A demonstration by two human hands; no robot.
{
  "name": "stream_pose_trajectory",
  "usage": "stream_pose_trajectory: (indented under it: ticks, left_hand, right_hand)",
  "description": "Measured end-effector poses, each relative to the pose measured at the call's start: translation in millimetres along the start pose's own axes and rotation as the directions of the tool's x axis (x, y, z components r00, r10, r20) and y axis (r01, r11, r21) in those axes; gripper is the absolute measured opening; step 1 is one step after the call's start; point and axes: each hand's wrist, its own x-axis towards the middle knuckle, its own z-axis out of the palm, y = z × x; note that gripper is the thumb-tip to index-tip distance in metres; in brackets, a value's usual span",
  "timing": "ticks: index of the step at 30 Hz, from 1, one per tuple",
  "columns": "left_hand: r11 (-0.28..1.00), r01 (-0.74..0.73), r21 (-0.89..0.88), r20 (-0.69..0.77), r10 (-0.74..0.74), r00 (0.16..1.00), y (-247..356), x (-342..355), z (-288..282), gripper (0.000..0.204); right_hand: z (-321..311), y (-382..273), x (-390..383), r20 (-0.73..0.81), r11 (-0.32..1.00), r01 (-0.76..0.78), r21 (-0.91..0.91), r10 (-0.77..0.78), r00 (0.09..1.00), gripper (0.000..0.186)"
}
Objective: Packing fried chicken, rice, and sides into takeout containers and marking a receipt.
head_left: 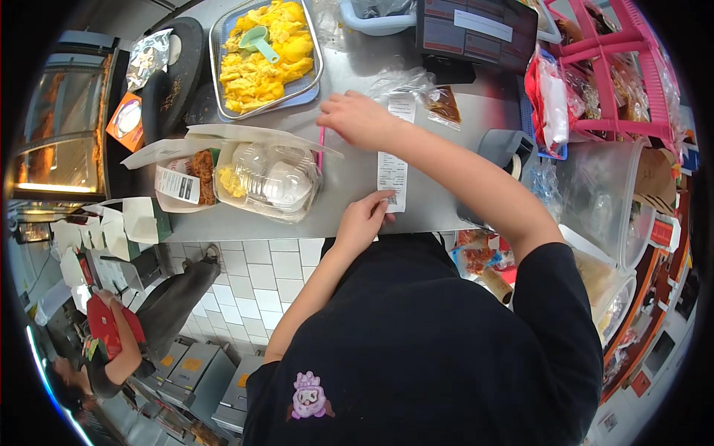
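A long white printed receipt (392, 175) lies lengthwise on the steel counter in front of me. My left hand (361, 223) grips its lower end at the counter's front edge, index finger on top and thumb by the edge. My right hand (358, 121) reaches leftward across the receipt, its forearm covering the middle part. Its fingers are bent and apart, beside the upper end of a thin pink stick (321, 152). Left of that stick stands an open paper box (178, 195) with brown fried food, next to a clear plastic clamshell (279, 178) holding a lidded cup and something yellow.
A metal tray (320, 65) of yellow food with a green scoop (256, 41) stands at the back. A screen (476, 31), a sauce packet (445, 108), a grey machine (506, 152) and pink baskets (610, 52) fill the right. Another person (123, 334) carries something red at lower left.
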Motion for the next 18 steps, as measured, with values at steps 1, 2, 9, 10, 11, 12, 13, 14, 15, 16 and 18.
stream_pose_trajectory:
  ticks: [1, 2, 9, 10, 11, 12, 13, 14, 15, 16, 18]
  left_hand:
    - [0.993, 0.116, 0.015, 0.115, -0.117, 0.987, 15.9, 0.7, -3.8, 0.034]
    - [0.973, 0.227, 0.041, 0.225, -0.231, 0.947, 31.9, -0.7, -7.5, 0.038]
    - [0.684, -0.522, 0.51, 0.161, 0.52, 0.839, 71.7, -42.9, -36.1, 0.045]
    - [0.585, -0.587, 0.56, 0.14, 0.631, 0.763, 94.8, -56.5, -53.2, 0.043]
    - [0.527, -0.596, 0.605, 0.002, 0.748, 0.663, 97.4, -66.5, -66.0, 0.045]
    - [0.47, -0.591, 0.656, -0.127, 0.84, 0.527, 100.1, -77.6, -77.3, 0.047]
    - [0.431, -0.44, 0.787, -0.201, 0.855, 0.478, 107.5, -80.5, -92.3, 0.046]
    - [0.39, -0.267, 0.881, -0.26, 0.872, 0.415, 114.4, -79.4, -108.1, 0.045]
    - [0.421, -0.204, 0.884, -0.28, 0.826, 0.489, 119.9, -71.7, -124.8, 0.041]
    - [0.444, -0.124, 0.888, -0.308, 0.771, 0.557, 122.0, -69.3, -139.5, 0.037]
    - [0.508, -0.147, 0.848, -0.334, 0.73, 0.596, 96.2, -75.3, -157.8, 0.032]
  right_hand:
    - [9.4, 1.4, 3.0, -0.005, 1.0, 0.007, 0.004, -0.007, 1.0, 0.026]
    - [17.7, 3.8, 7.5, 0.055, 0.999, 0.044, -0.028, -0.042, 0.998, 0.025]
    - [17.7, 20.2, 19.1, -0.005, 0.927, 0.338, -0.162, -0.343, 0.939, 0.019]
    - [13.4, 21.2, 18.3, -0.006, 0.924, 0.349, -0.155, -0.355, 0.935, 0.019]
    - [7.5, 24.5, 17.6, -0.009, 0.949, 0.283, -0.137, -0.286, 0.958, 0.018]
    - [-1.8, 24.1, 16.1, -0.009, 0.969, 0.215, -0.121, -0.218, 0.976, 0.017]
    - [-6.1, 27.8, 12.4, -0.005, 0.969, 0.216, -0.119, -0.218, 0.976, 0.017]
    - [-10.5, 31.8, 8.6, -0.073, 0.982, 0.133, -0.134, -0.144, 0.987, 0.018]
    - [-18.4, 35.2, 1.5, -0.145, 0.988, 0.034, -0.15, -0.056, 0.988, 0.019]
    - [-25.2, 34.9, -0.8, -0.146, 0.988, 0.031, -0.149, -0.053, 0.988, 0.019]
    - [-43.4, 32.8, -5.3, -0.443, 0.971, -0.192, -0.141, 0.111, 0.89, 0.017]
